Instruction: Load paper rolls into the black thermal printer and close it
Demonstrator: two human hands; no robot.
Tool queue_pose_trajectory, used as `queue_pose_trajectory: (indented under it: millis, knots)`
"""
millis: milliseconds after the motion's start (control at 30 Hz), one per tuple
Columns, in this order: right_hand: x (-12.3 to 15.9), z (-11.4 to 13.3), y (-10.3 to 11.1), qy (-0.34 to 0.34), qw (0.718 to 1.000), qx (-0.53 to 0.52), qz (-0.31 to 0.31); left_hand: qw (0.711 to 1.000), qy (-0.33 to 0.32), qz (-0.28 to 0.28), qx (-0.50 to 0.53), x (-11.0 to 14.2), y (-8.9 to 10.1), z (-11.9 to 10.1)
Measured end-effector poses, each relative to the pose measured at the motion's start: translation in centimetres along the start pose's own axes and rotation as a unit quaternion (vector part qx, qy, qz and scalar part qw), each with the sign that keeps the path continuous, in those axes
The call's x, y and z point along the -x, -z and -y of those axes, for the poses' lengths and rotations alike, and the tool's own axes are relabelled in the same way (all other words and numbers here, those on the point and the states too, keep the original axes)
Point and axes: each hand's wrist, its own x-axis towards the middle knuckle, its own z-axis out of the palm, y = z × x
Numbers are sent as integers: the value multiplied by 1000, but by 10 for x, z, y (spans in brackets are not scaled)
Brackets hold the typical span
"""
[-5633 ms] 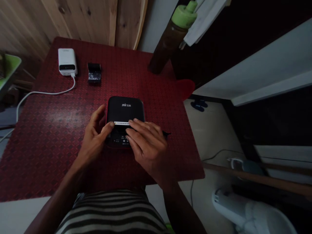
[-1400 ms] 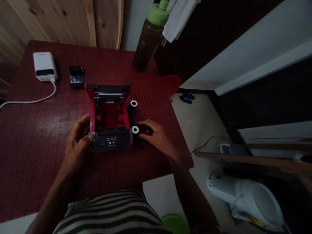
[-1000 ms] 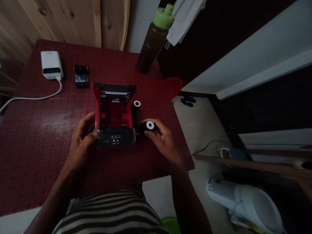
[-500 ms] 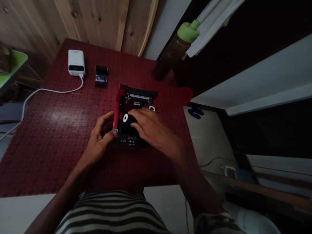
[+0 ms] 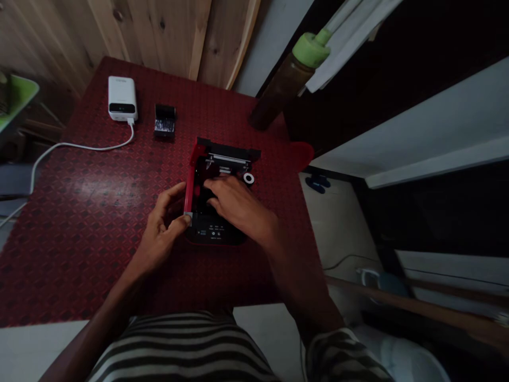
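Note:
On the table lies a red and black machine (image 5: 214, 231), looking like a small label printer, its lid raised at the far side. My left hand (image 5: 161, 225) grips its left edge, thumb on the near left corner and fingers along the outer wall. Inside the dark bay is my right hand (image 5: 238, 204), palm down, fingers curled around a black roll that is mostly hidden by the hand and shadow. Just beyond its knuckles shows a white ring (image 5: 248, 179) with a dark centre, at the machine's right side.
The red patterned table (image 5: 99, 233) carries a white power bank (image 5: 122, 98) with a white cable (image 5: 83, 147) running off left. Beside it sits a small black roll of film (image 5: 164, 121). A dark bottle with a green cap (image 5: 282, 85) stands at the back right, near a red rounded object (image 5: 301, 155).
My right hand has moved slightly left and deeper into the machine. The roll's white-cored end, seen by its fingertips before, is now out of sight. My left hand keeps its hold.

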Motion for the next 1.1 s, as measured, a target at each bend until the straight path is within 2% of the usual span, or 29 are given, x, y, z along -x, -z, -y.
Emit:
queue_pose_trajectory:
  millis: [100, 167, 300, 500, 567, 667, 767, 833, 933, 1033, 1100]
  knots:
    - [13, -3, 6, 11, 998, -43, -38, 1000, 1, -1, 5, -1, 0, 1]
    - [27, -6, 13, 47, 993, -88, -61, 1000, 1, -2, 6, -1, 0, 2]
    - [46, -10, 23, 120, 982, -133, -53, 1000, 4, -5, -2, -2, 2, 2]
    - [38, -9, 15, 135, 986, -99, -28, 1000, 8, -9, 7, -1, 2, 3]
    - [39, -9, 15, 130, 985, -106, -39, 1000, 15, -11, 8, 0, 3, 2]
    - [47, -9, 15, 119, 980, -122, -100, 1000, 19, -16, -5, 0, 5, -3]
    - [60, -6, 10, 114, 967, -126, -190, 996, -18, -59, -61, -10, 4, -16]
    - [68, -3, 4, 112, 956, -120, -244, 989, -68, -89, -96, -27, 1, -27]
    - [78, 3, -9, 106, 944, -98, -297, 981, -143, -93, -94, -61, -8, -41]
    - [86, 9, -23, 98, 931, -65, -346, 980, -162, -95, -72, -86, -17, -48]
    - [90, 13, -31, 96, 923, -38, -370, 980, -162, -103, -58, -89, -21, -50]
